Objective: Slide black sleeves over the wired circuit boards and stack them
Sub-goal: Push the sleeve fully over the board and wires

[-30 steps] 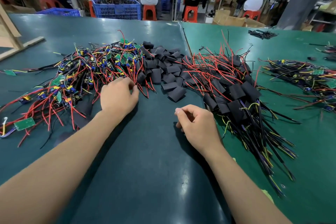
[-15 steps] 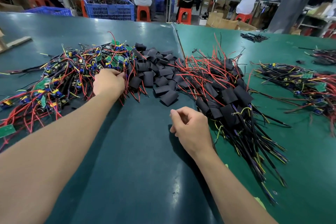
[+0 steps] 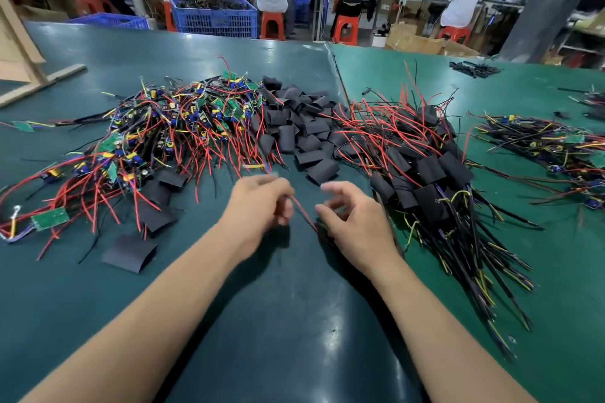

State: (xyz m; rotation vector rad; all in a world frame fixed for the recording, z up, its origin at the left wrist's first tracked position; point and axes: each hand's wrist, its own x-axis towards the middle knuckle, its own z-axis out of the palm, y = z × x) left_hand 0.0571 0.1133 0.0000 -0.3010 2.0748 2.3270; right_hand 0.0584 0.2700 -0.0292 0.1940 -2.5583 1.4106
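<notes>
A tangled pile of bare green circuit boards [image 3: 163, 137] with red, black and yellow wires covers the table's left. Loose black sleeves [image 3: 304, 127] lie heaped in the middle. To the right sits the stack of sleeved boards [image 3: 425, 173], wires trailing toward me. My left hand [image 3: 258, 206] is blurred, its fingers curled round a wired board pulled from the pile; a red wire [image 3: 302, 211] runs from it toward my right hand [image 3: 353, 219]. My right hand's fingers are loosely curled beside that wire; whether they touch it is unclear.
Flat single sleeves [image 3: 129, 252] lie near my left forearm. More wired boards [image 3: 550, 144] spread at the far right. A wooden frame [image 3: 23, 52] stands at the back left. Seated people, red stools and a blue crate [image 3: 216, 16] are beyond the table.
My left hand reached into the board pile, then drew back toward me with a wired board. My right hand rose from resting as a fist and moved up beside the left.
</notes>
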